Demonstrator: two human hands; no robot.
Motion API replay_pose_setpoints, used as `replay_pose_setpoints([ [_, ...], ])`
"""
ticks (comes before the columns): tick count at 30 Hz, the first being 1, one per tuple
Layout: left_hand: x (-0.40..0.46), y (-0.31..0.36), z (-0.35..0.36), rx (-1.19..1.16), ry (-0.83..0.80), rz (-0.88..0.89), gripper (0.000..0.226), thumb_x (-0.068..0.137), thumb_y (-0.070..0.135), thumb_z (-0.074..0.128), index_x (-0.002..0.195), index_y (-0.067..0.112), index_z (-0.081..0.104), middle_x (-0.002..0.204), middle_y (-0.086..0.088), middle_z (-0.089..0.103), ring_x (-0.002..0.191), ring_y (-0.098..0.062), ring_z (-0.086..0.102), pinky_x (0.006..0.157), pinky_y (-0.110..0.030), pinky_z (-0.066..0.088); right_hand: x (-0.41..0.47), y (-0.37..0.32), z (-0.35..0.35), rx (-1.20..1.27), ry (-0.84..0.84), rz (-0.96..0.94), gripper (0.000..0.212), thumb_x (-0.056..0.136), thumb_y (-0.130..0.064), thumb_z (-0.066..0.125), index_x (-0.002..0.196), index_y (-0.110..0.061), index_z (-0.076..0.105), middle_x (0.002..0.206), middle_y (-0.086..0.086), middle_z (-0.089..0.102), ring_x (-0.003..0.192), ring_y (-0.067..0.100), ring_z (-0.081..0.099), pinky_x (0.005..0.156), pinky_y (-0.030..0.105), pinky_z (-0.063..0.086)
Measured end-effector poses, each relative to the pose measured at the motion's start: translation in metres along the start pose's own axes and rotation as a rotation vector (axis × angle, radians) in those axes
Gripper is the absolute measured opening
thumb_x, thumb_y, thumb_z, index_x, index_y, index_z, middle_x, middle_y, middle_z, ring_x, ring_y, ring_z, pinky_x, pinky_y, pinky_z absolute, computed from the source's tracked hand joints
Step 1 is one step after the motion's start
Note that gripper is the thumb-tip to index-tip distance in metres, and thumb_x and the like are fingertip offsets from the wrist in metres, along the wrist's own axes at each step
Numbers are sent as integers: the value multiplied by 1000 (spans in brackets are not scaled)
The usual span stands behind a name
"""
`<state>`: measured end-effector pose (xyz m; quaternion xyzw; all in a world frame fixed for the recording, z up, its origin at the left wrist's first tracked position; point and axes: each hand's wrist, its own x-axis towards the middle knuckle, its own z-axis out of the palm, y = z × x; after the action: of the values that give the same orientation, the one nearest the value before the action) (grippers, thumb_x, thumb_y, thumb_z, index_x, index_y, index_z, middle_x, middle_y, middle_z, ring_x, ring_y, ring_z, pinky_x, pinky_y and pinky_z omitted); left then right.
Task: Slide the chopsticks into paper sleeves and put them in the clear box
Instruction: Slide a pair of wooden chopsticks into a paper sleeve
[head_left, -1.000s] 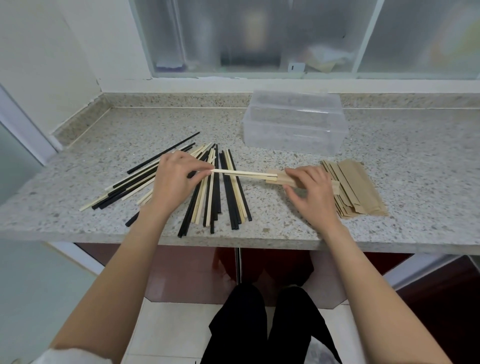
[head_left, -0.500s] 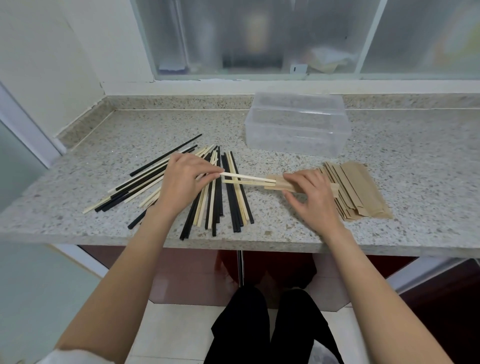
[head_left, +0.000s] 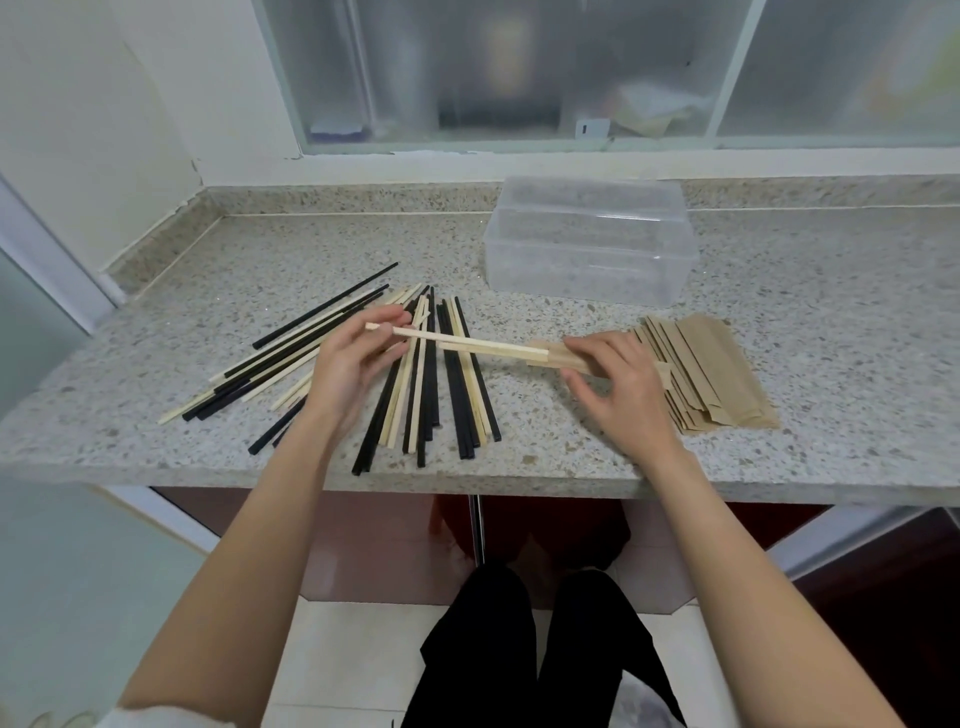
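A pair of pale wooden chopsticks (head_left: 467, 344) is held just above the counter (head_left: 831, 322), its long axis running left to right with a slight downward tilt toward the right, and its right end is tucked into the open mouth of a brown paper sleeve (head_left: 558, 357). The left hand (head_left: 353, 364) pinches the pair near its left end between thumb and fingers, with a short tip sticking out past the grip. The right hand (head_left: 621, 387) is curled around the sleeve, holding it in line with the sticks. Under and around the left hand lies a loose spread of black and pale chopsticks (head_left: 431, 384), fanned out toward the counter's front edge and left side, some ends reaching close to the front edge. Just beside the right hand, toward the right, sits a stack of brown paper sleeves (head_left: 711, 374), lying roughly front to back. The clear box (head_left: 589, 244) stands near the back edge against the raised lip, open on top, well apart from both hands, with bare counter between it and the held pair. The right part of the counter beyond the stack is open stone.
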<state>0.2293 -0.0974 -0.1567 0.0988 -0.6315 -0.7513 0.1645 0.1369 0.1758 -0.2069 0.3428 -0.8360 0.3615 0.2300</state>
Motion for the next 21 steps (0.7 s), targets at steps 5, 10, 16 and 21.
replay_pose_setpoints([
  [5,-3,-5,9,-22,108,-58,15,91,13,56,104,12,65,95,-4,71,89,-10,68,71,-14,53,-1,1,-1,45,-23,39,41,88,-38,52,118,-12,62,104,0,62,97,15,54,88,36,46],
  [10,1,-10,21,125,193,-37,12,89,20,63,100,18,66,87,-5,72,81,-10,70,71,-18,55,-1,2,0,-33,32,-13,37,88,-33,56,115,-9,63,102,3,63,96,18,54,86,33,43],
  [16,-2,-23,42,284,198,31,25,96,22,51,118,18,63,104,2,69,94,-7,65,80,-21,53,-2,4,3,-94,71,-65,36,88,-31,57,115,-7,64,102,6,63,95,18,53,87,24,36],
  [21,-7,-29,65,286,41,21,37,100,21,41,136,14,47,121,4,62,97,-8,63,86,-24,53,-3,6,3,-98,71,-52,37,89,-30,56,117,-7,63,103,6,63,96,19,54,87,27,41],
])
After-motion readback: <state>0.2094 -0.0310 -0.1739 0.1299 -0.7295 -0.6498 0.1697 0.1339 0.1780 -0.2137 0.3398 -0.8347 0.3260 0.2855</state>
